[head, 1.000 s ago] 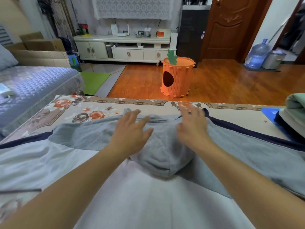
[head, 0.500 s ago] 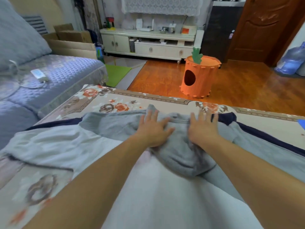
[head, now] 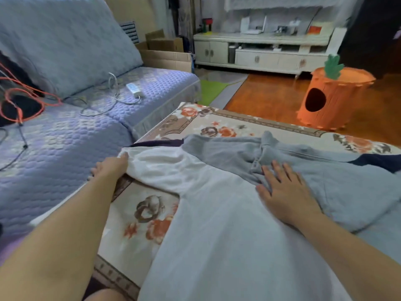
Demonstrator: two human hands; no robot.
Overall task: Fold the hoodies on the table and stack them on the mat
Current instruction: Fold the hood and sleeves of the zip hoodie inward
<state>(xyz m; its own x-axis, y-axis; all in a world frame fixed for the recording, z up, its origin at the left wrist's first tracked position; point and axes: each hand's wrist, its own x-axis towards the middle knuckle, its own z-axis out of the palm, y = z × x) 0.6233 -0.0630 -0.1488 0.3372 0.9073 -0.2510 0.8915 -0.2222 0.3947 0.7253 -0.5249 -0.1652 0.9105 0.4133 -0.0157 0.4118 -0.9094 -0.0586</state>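
Your pale grey-and-white cotton hoodie [head: 217, 213] lies spread on the floral-clothed desk [head: 147, 213]. Left hand [head: 109, 168] pinches its white sleeve; right hand [head: 284, 192], fingers spread, pins the hood. Next, likely fold that sleeve inward.

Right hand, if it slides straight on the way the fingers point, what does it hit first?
The right hand lies flat, fingers toward the far table edge. It would likely meet the bunched grey hood first, though depth is unclear.
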